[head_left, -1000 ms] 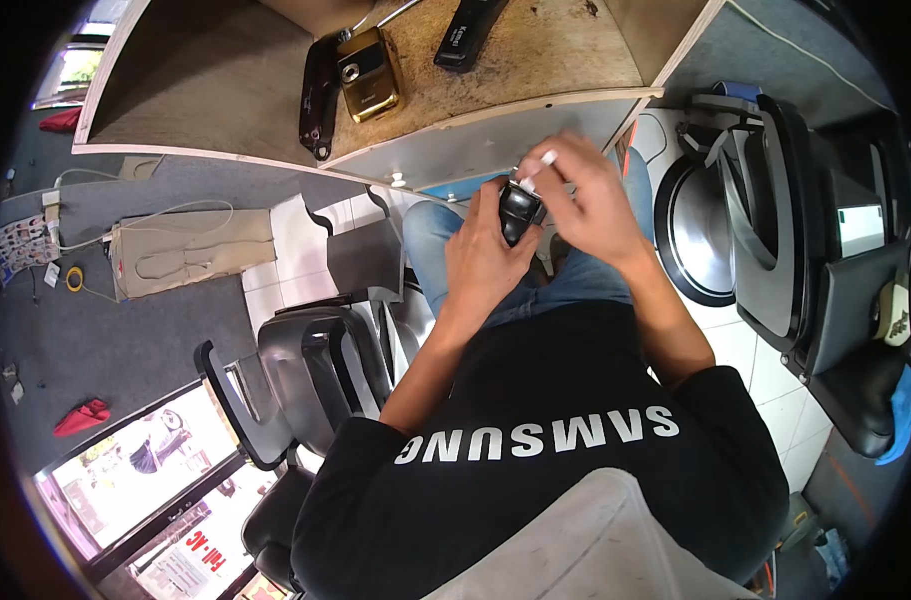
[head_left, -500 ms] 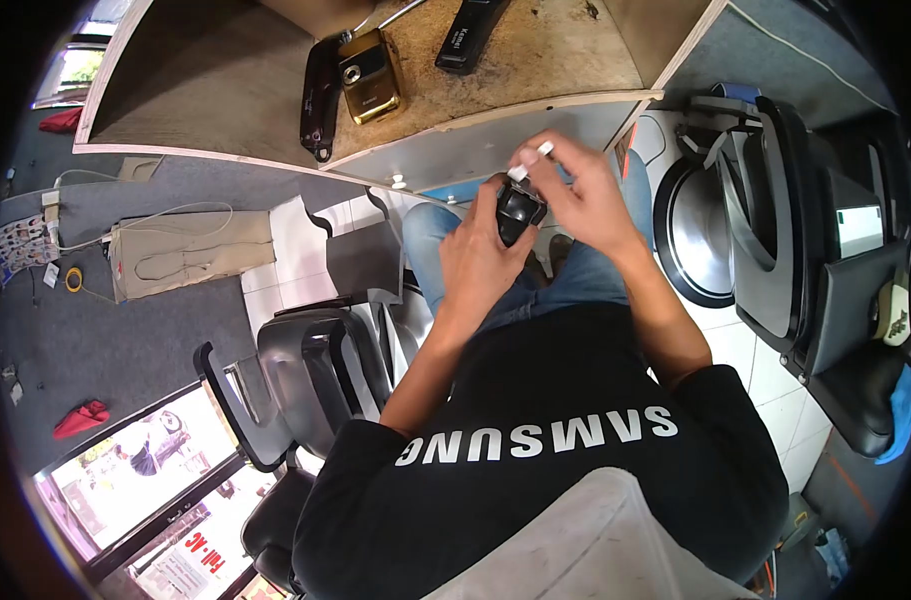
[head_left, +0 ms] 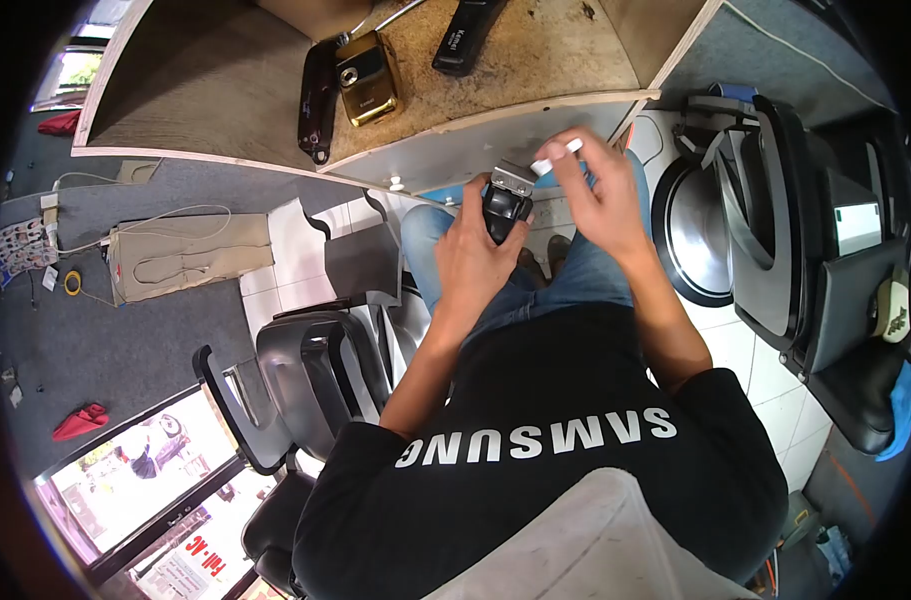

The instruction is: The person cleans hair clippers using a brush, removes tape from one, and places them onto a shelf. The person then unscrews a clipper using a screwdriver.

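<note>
In my left hand (head_left: 473,258) is a black hair clipper (head_left: 505,212), its metal blade (head_left: 513,178) pointing up and away from me. The fingers wrap around its body from both sides. My right hand (head_left: 607,205) pinches a small white brush (head_left: 555,158) between thumb and fingers. One end of the brush is just right of the blade, while the other sticks out past my fingertips. Both hands are above my lap, in front of the wooden cabinet's lower edge.
On the wooden shelf (head_left: 515,95) lie a dark clipper (head_left: 318,105), a gold trimmer (head_left: 366,85) and a black Kemei clipper (head_left: 463,38). Black salon chairs stand left (head_left: 310,370) and right (head_left: 765,220). Flattened cardboard (head_left: 190,255) and cables lie at the left.
My right hand has moved right with the white brush, away from the clipper. The clipper has shifted slightly left and turned, so its metal blade now shows.
</note>
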A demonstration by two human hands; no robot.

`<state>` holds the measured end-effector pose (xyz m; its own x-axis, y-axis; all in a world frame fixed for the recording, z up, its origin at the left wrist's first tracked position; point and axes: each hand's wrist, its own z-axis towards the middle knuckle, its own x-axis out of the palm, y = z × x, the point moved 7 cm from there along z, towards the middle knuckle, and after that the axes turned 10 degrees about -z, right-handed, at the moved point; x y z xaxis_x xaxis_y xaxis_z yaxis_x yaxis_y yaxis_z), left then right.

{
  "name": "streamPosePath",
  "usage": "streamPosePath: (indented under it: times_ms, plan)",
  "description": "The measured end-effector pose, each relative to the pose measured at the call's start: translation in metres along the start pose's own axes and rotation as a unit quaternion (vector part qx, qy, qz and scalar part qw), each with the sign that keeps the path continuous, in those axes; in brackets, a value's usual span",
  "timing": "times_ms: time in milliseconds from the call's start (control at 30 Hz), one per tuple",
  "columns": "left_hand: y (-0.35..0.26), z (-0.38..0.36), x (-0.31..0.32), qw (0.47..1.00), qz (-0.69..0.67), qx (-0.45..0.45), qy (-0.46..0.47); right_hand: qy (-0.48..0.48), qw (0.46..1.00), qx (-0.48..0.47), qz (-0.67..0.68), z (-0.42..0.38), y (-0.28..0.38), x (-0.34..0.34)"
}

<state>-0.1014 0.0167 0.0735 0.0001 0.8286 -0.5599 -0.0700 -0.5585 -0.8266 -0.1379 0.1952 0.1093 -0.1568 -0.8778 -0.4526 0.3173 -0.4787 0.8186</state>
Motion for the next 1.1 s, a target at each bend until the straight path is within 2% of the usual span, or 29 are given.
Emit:
streamPosePath:
  times_ms: [67, 167, 200, 300, 333, 433, 467, 533, 633, 733, 767, 833, 967, 1033, 1100]
  plan:
    - [0.0, -0.001, 0.001, 1.0, -0.005, 0.004, -0.002, 0.049, 0.995, -0.082, 0.008, -0.002, 0.015, 0.006]
    - [-0.001, -0.002, 0.0, 1.0, -0.006, 0.004, -0.007, -0.058, 0.988, -0.074, -0.126, 0.001, 0.001, -0.001]
    - [-0.001, -0.001, 0.0, 1.0, -0.005, 0.0, -0.007, -0.069, 0.99, -0.054, -0.108, 0.004, -0.001, -0.004]
    - [0.002, -0.003, 0.0, 1.0, -0.008, 0.001, -0.003, -0.002, 0.995, -0.091, 0.038, -0.002, 0.017, 0.004]
    - [0.001, -0.002, 0.001, 1.0, -0.012, 0.007, 0.0, 0.028, 0.993, -0.116, 0.001, -0.002, 0.023, 0.009]
    - [0.0, -0.002, 0.003, 0.999, -0.028, -0.02, 0.007, -0.087, 0.982, -0.116, -0.123, 0.003, 0.013, 0.001]
    - [0.002, -0.001, 0.005, 0.999, -0.048, -0.006, 0.012, -0.09, 0.99, -0.08, -0.069, 0.003, 0.006, 0.0]
    - [0.01, -0.003, 0.008, 0.996, -0.085, 0.015, 0.025, -0.055, 0.99, -0.118, -0.044, -0.001, 0.018, -0.001]
    - [0.029, -0.006, 0.026, 0.94, -0.298, -0.12, 0.113, -0.036, 0.985, -0.162, -0.047, -0.008, 0.027, 0.006]
    - [0.023, -0.007, 0.029, 0.914, -0.365, -0.125, 0.126, -0.018, 0.97, -0.223, -0.093, -0.013, 0.029, 0.015]
    - [0.022, -0.007, 0.028, 0.925, -0.325, -0.146, 0.135, -0.011, 0.963, -0.246, -0.113, -0.015, 0.03, 0.017]
    - [0.018, -0.008, 0.022, 0.94, -0.242, -0.184, 0.154, -0.025, 0.959, -0.233, -0.158, -0.018, 0.028, 0.013]
    - [0.023, -0.006, 0.022, 0.975, -0.19, -0.079, 0.082, -0.04, 0.969, -0.186, -0.157, -0.019, 0.015, 0.007]
    - [0.011, -0.005, 0.016, 0.98, -0.187, -0.033, 0.056, -0.038, 0.966, -0.199, -0.158, -0.018, 0.026, 0.009]
    - [0.01, -0.005, 0.016, 0.978, -0.182, -0.072, 0.077, -0.027, 0.97, -0.196, -0.143, -0.021, 0.033, 0.014]
